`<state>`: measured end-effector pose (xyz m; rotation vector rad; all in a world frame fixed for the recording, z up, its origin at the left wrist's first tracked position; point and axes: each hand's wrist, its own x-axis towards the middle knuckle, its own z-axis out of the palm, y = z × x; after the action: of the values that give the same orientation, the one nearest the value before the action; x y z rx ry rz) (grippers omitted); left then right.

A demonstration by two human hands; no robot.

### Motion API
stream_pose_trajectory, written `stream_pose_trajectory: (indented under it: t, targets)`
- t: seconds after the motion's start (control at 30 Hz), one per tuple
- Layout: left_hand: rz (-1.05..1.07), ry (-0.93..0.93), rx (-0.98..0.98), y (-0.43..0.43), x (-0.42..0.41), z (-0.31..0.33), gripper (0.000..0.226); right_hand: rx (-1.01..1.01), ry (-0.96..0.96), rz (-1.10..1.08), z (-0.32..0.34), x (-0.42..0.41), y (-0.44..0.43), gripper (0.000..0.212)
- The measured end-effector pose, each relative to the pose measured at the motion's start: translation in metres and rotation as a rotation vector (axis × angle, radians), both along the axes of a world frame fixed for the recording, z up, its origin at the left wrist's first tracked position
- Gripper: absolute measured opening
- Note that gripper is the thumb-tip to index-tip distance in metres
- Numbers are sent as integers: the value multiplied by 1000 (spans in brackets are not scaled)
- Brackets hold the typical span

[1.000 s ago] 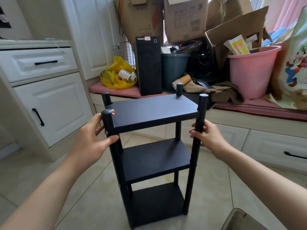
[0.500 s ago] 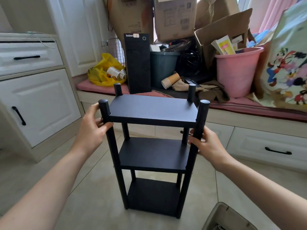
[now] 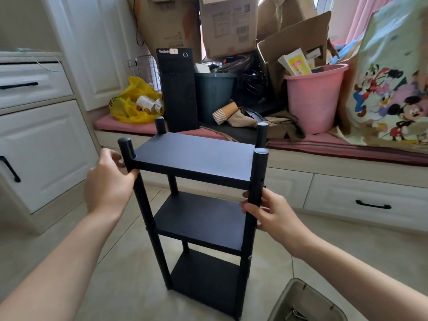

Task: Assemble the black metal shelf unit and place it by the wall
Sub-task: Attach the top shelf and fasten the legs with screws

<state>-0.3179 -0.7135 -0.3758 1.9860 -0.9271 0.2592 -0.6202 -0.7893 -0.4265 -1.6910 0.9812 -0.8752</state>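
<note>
Between the hands, shelf unit at a new angle

Both bare forearms outstretched, left grip higher, right grip lower, each curled in a clasp.

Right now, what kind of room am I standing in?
Probably a room at home doubling as storage: white cabinets on the left, and a cushioned window bench crowded with cardboard boxes and a desktop computer tower.
</note>
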Motion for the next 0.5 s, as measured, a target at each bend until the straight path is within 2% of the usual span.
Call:
stream_pose_trajectory:
  t: [0.1,0.2,0.27,0.37,0.5]
  targets:
    - [22,166,139,2,-3,11,25,23,4,1,3,-2,-1,12]
    - [-293,505,168,3,-24,13,23,53,-4,1,4,-3,2,12]
    - [-529,665,222,4,-46,11,21,73,-4,10,5,-5,3,14]
    - [-780,756,268,2,-74,0,24,88,17,27,10,-8,4,20]
    - [-906,850,205,-9,-105,-20,34,103,40,5,15,-8,1,13]
